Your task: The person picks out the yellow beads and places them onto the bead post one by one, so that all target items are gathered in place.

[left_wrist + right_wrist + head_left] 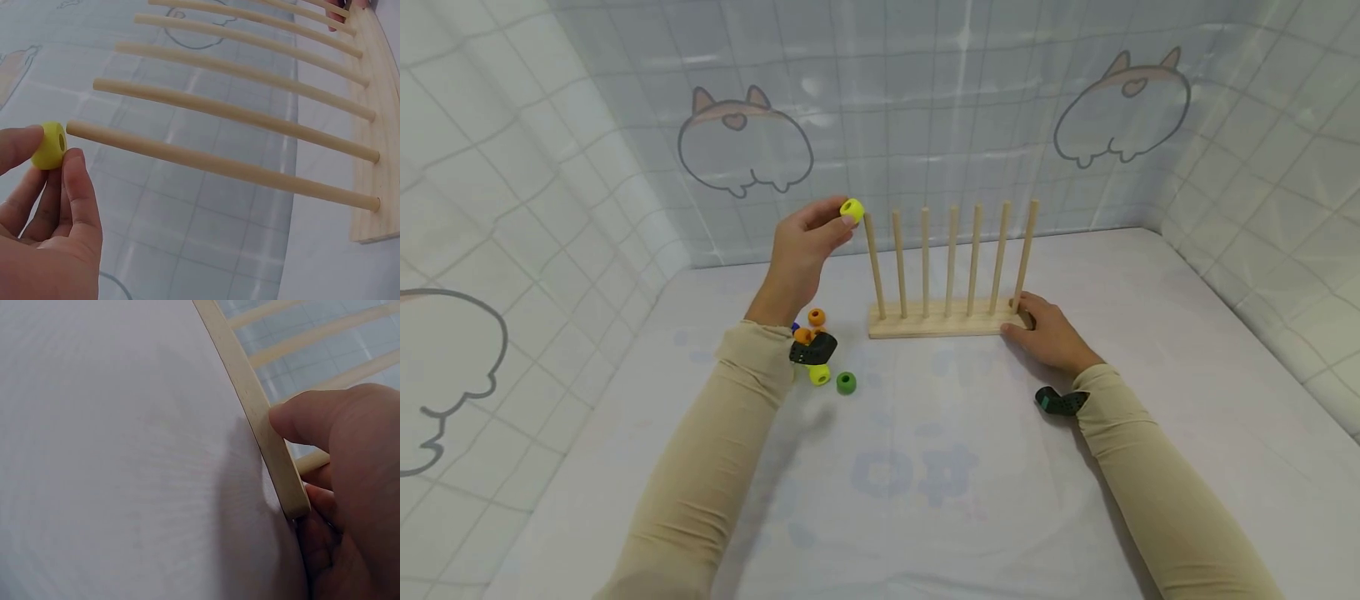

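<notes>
A yellow bead (852,210) with a hole through it is pinched between the thumb and fingers of my left hand (801,250). In the left wrist view the bead (49,146) is beside the tip of the leftmost wooden peg (219,164), its hole turned toward the peg. The pegs stand upright in a row on a flat wooden base (943,327), with no beads on them. My right hand (1051,333) grips the base's right end, its thumb (306,415) on the front edge and its fingers behind, partly hidden.
Left of the rack lie loose beads: a green bead (846,382), a yellow bead (819,374), an orange bead (816,317) and others partly hidden by the left wrist. A white cloth (962,517) covers the table. Tile-patterned sheets (880,108) hang behind and at the sides.
</notes>
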`<state>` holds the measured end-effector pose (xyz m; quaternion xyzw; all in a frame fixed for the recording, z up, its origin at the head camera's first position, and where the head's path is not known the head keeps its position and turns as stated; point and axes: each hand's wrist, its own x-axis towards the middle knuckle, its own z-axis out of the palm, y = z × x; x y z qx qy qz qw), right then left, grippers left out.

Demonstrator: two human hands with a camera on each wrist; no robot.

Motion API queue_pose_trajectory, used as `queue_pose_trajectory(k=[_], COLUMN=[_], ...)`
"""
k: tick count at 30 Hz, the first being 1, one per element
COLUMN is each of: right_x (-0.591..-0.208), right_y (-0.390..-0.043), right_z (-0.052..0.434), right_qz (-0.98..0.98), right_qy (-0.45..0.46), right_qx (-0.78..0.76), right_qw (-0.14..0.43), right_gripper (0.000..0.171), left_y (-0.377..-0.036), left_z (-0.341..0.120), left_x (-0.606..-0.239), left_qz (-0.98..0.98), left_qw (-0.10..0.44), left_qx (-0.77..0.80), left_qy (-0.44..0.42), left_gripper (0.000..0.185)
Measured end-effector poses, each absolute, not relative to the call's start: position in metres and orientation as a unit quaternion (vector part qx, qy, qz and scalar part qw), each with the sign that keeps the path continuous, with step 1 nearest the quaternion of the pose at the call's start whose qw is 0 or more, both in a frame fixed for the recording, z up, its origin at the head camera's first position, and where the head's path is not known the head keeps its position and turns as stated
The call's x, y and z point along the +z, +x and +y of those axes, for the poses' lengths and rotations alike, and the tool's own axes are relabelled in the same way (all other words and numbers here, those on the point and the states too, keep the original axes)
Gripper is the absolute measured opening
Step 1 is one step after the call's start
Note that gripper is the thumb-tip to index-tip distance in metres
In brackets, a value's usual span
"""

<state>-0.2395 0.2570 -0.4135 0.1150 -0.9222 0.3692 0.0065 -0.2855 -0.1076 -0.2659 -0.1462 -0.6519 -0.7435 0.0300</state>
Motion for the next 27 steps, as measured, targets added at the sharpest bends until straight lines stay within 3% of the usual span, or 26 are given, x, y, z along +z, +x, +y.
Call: queue_pose_trajectory(k=[27], right_x=[-0.4144], right_y=[-0.2382], right_z=[0.2551], right_qz=[-0.920], right_qy=[0.120], right_qx=[0.372], right_qw=[0.026], right_gripper=[0.052], left_y=[-0.2919], left_z=[-0.1003], left_x=[-0.2590], left_qz=[-0.672], left_qw=[0.009], left_qx=[-0.724], left_qy=[-0.154], left_gripper=[0.038])
